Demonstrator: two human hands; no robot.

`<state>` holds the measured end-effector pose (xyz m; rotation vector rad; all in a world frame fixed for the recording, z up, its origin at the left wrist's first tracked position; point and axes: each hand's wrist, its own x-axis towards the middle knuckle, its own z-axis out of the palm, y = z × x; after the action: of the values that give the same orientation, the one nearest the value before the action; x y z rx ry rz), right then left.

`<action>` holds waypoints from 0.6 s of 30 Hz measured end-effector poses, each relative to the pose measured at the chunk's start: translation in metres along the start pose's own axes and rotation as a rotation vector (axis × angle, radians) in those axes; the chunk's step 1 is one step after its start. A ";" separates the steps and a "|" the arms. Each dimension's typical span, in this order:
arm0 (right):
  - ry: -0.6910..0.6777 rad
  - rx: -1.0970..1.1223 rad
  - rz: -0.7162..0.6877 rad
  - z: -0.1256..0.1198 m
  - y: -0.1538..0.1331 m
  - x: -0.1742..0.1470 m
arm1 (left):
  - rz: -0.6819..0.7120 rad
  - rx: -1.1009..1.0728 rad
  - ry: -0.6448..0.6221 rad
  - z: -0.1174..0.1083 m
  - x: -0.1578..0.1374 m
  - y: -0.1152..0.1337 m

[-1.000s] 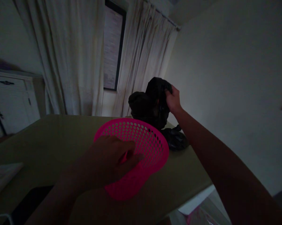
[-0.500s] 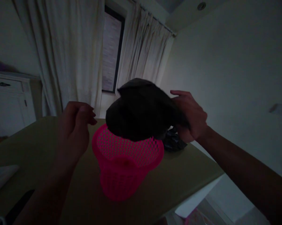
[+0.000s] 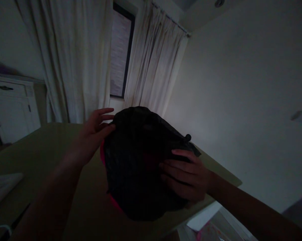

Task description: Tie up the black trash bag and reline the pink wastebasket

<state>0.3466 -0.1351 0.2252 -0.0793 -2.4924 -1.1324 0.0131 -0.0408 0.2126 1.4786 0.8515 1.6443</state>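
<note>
Head view: a black plastic bag [image 3: 138, 160] is draped over the pink perforated basket [image 3: 102, 154] on the worktop [image 3: 40, 150], covering nearly all of it. The left hand [image 3: 95, 129], fingers spread, touches the bag's edge at ten o'clock; the right hand [image 3: 186, 174] lies flat, fingers together, at four o'clock. Lining the basket looks to be the step in hand; next the bag's mouth needs pulling down around the rim.
</note>
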 end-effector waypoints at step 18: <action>0.258 1.031 1.757 0.060 0.054 -0.060 | -0.179 0.291 -0.031 -0.022 0.029 -0.053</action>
<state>0.3927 -0.0484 0.2054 -1.2962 -1.4301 0.7635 -0.0050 0.0106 0.1787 1.5660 1.2093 1.4061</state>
